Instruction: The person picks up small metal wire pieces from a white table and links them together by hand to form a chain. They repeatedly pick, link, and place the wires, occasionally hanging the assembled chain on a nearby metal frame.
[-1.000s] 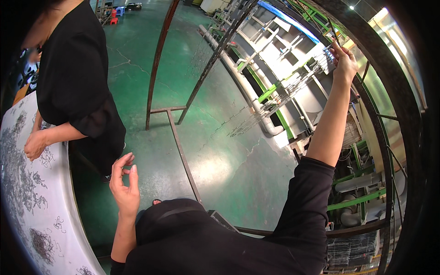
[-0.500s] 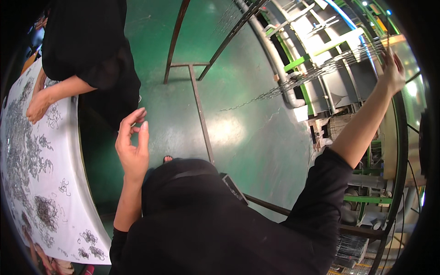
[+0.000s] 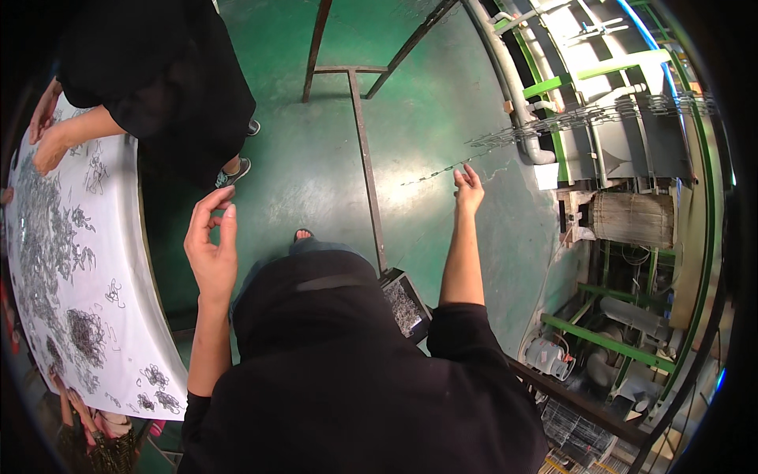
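Observation:
My left hand (image 3: 212,253) is raised beside the white-covered table, fingers curled with a gap between them and the thumb; nothing shows in it. My right hand (image 3: 469,193) is stretched forward, finger and thumb apart, at the thin lower part of a hanging bundle of dark metal chain-like strands (image 3: 545,129). Its fingertips overlap the strand in view; whether they touch it cannot be made out. A single strand runs on past the fingertips to the left. The bundle's other end reaches the frame at the far right.
On the white-covered table (image 3: 142,308) lie piles of small dark wire pieces (image 3: 85,332). A co-worker's hand (image 3: 52,150) works over it; more hands (image 3: 75,403) are at its near end. A brown metal stand (image 3: 365,158) and a dark tray (image 3: 425,317) are ahead. Pipes and green-framed machinery (image 3: 608,340) fill the right.
My right hand has come down and left from the bundle's far-right end to its lower end. My left hand has shifted slightly. The co-worker's hands have moved back along the table.

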`<state>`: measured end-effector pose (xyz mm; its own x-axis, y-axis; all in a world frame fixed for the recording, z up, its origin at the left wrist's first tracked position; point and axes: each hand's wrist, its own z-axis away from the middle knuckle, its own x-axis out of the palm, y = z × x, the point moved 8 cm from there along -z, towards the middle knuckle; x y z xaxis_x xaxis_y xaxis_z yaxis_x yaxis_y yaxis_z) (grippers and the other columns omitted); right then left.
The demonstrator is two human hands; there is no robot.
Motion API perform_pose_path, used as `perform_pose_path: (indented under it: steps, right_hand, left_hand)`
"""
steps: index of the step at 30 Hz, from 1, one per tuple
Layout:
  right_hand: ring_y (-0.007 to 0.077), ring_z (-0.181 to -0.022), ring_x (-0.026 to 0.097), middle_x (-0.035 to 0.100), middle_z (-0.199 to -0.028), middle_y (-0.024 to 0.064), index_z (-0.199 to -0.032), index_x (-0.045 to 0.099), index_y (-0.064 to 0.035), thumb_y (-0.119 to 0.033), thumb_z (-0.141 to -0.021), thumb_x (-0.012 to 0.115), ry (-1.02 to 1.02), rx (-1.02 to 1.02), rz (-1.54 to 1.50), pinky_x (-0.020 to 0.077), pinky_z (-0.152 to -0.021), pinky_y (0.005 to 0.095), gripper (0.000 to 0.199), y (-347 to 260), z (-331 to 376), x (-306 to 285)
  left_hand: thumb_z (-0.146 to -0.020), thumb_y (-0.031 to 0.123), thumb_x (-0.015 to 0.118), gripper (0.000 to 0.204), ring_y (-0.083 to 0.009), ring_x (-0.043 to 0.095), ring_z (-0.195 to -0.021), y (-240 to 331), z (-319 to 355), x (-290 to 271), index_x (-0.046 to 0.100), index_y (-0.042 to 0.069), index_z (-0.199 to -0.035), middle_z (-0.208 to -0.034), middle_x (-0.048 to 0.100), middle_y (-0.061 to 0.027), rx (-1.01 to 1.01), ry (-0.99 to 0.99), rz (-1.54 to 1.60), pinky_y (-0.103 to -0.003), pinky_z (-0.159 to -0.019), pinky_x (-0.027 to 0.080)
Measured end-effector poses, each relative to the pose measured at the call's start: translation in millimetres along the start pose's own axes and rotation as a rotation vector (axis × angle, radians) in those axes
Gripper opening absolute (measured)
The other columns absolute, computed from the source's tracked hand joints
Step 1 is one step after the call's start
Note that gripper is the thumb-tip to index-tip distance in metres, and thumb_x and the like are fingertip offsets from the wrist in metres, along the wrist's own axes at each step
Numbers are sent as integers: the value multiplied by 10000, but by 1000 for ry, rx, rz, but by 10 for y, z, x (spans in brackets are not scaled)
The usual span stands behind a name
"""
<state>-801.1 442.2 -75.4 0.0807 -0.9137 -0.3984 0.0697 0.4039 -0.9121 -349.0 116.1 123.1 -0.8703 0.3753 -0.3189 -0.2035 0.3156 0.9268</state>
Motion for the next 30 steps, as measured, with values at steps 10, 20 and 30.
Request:
perform_pose_path:
  steps: [10,20,30]
  right_hand:
    - [167,-861,596,540,-1016,71,-975,734,-14,-195,-811,762,104,-186,-151,513,-784,290,246,-148,35,576]
    - [153,-861,576,548,-959,54,-955,736,-3,-191,-832,738,87,-234,-132,511,-770,280,224,-392,195,662]
    - [158,-857,579,618,-915,71,-947,754,-53,-155,-801,756,49,-402,24,475,-783,281,179,-603,649,509]
  left_hand:
    - [-921,23,566,205,-112,570,-973,-79,159,-61,627,20,-1117,-1098,622,-55,-57,55,-55,-243,-796,460]
    - [-896,16,573,185,-132,592,-903,-77,212,-56,654,19,-1062,-1051,646,-86,-37,122,-35,-243,-721,450]
    - [-896,27,578,179,-163,612,-931,-180,334,-268,661,42,-1054,-1047,650,-99,-31,119,-46,-251,-735,461]
